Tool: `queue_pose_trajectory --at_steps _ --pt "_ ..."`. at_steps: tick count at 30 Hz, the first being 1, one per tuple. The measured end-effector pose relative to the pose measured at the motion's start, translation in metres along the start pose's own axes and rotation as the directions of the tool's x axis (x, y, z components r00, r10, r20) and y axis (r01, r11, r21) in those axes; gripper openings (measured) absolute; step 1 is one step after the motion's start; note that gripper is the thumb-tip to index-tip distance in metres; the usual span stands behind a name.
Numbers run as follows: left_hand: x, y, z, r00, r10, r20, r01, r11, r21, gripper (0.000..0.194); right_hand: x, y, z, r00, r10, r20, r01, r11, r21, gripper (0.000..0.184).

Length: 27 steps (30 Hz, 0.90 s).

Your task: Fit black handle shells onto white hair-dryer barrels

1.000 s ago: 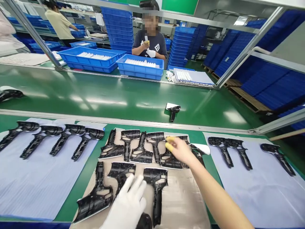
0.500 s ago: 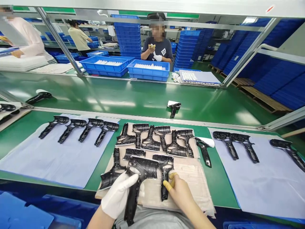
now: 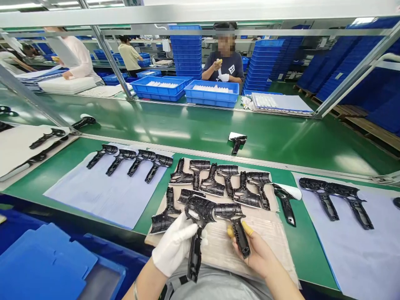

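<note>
My left hand [image 3: 171,246], in a white glove, is closed around a black hair dryer shell half [image 3: 195,252] with its ribbed inside facing up. My right hand [image 3: 259,254], with yellow finger cots on its fingertips, grips the handle of a second shell half [image 3: 241,237]. The heads of the two halves meet or overlap above the mat; whether they touch I cannot tell. Behind them, several more shell halves [image 3: 212,181] lie in rows on a beige padded mat [image 3: 265,239]. One half with a white outer face [image 3: 286,202] lies at the mat's right edge.
Shell halves rest on a bluish sheet [image 3: 103,196] at left and another sheet [image 3: 350,258] at right. A single white-and-black piece [image 3: 237,141] lies on the green belt [image 3: 175,125] beyond a metal rail. Blue bins [image 3: 212,100] and a co-worker [image 3: 223,62] are across it.
My right hand has lifted the second shell half from the mat and turned it, its handle now slanting toward me. My left hand still holds its half. The view has swung left.
</note>
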State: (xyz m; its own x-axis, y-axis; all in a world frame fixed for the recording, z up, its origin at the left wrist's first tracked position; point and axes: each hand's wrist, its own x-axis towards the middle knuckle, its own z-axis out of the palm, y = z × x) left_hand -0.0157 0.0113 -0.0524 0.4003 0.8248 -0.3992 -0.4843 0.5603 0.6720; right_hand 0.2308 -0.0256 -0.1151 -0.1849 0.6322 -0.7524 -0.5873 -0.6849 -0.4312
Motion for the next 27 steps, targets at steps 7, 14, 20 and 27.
queue_pose_trajectory --at_steps 7,14,20,27 --pt "-0.009 0.001 0.009 0.958 0.281 -0.067 -0.262 0.943 0.206 0.026 -0.033 0.018 0.025 0.966 -0.229 0.117 0.236 0.97 -0.052 0.042" --pt "-0.036 0.011 0.042 0.938 0.346 -0.006 -0.334 0.912 0.237 0.013 -0.064 0.028 0.038 0.492 -0.741 0.457 0.814 0.206 -0.542 0.041" --pt "-0.042 0.022 0.06 0.99 0.137 -0.042 -0.132 0.985 0.114 0.035 -0.073 0.02 0.049 0.398 -0.756 0.52 0.863 0.116 -0.492 0.04" --pt "-0.048 0.021 0.051 0.998 0.04 -0.048 -0.027 0.969 0.247 0.032 -0.087 0.008 0.069 0.378 -0.741 0.555 0.882 0.106 -0.459 0.03"
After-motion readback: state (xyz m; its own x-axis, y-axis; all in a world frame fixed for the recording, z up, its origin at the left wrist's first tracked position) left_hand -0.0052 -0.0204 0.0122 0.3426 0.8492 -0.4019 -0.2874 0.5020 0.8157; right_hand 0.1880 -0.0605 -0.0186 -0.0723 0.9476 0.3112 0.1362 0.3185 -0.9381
